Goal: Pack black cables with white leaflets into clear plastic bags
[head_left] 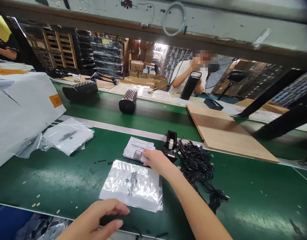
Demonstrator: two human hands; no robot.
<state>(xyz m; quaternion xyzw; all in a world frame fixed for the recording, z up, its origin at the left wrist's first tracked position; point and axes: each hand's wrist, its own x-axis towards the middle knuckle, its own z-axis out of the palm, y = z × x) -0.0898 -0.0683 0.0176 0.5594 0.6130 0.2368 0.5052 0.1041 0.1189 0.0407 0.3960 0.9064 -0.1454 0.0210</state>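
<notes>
My right hand (157, 161) reaches to a stack of printed booklets (133, 149) marked "THUNDER TRA…", its fingers and thumb closed at the stack's right edge. Just in front of the booklets lies a pile of clear plastic bags (133, 183) with black print. My left hand (100, 216) is near the front edge, below the bags; its thumb and fingers are apart with nothing between them. Close to the right hand stand a small black tray (171, 141) with a white piece in it and a tangled heap of black cables (196, 160).
At left, a big white wrapped bundle (23, 110) stands beside more flat bags (68, 135). Black speakers (128, 101) rest on the green belt (158, 116) behind. A wooden board (226, 133) lies at right. Across the belt, a person (180, 78) holds a black speaker (191, 86).
</notes>
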